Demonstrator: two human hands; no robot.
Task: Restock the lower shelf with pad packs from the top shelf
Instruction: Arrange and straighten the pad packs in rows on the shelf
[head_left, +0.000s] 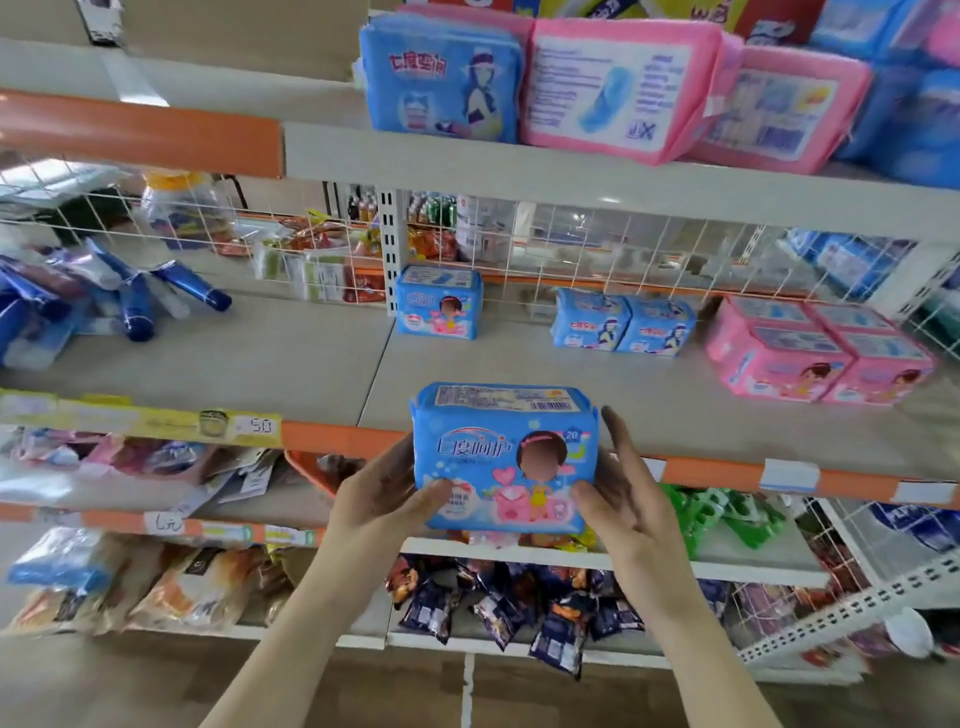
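Note:
A blue pad pack (504, 457) with a cartoon girl on its front is held upright in front of the lower shelf's orange edge (332, 436). My left hand (384, 488) grips its left side with the thumb on the front. My right hand (618, 488) grips its right side, thumb on the front and fingers behind. A matching blue pack (439, 303) stands at the back of the lower shelf (291, 358). Blue packs (444, 78) and pink packs (618, 83) sit on the top shelf (519, 171).
Two small blue packs (623, 322) and stacked pink packs (821, 353) sit to the right on the lower shelf. Blue tubes (140, 301) lie at its left. A wire grid (597, 249) backs the shelf. Snack bags (493, 603) fill the shelves below.

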